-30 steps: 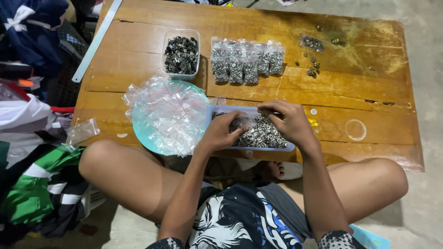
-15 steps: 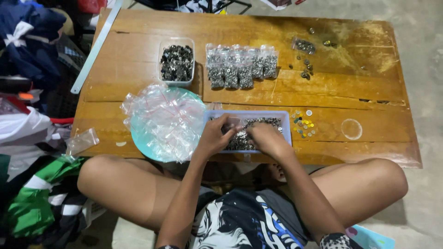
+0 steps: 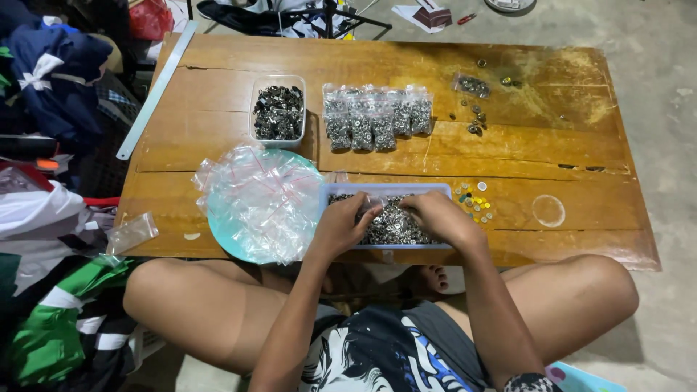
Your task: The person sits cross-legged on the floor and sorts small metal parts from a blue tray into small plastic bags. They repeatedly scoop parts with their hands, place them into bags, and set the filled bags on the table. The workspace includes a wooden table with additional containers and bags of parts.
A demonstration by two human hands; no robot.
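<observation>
Hovering over one tray [image 3: 341, 190]: two hands [image 3: 392, 218].

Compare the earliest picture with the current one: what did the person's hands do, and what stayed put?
The right hand drew in from the tray's right end to its middle. The left hand kept to the tray's left part; both hands now meet over the small metal parts in the tray, pinching a small clear bag. The tub, row of filled bags and pile of empty bags stayed put.
</observation>
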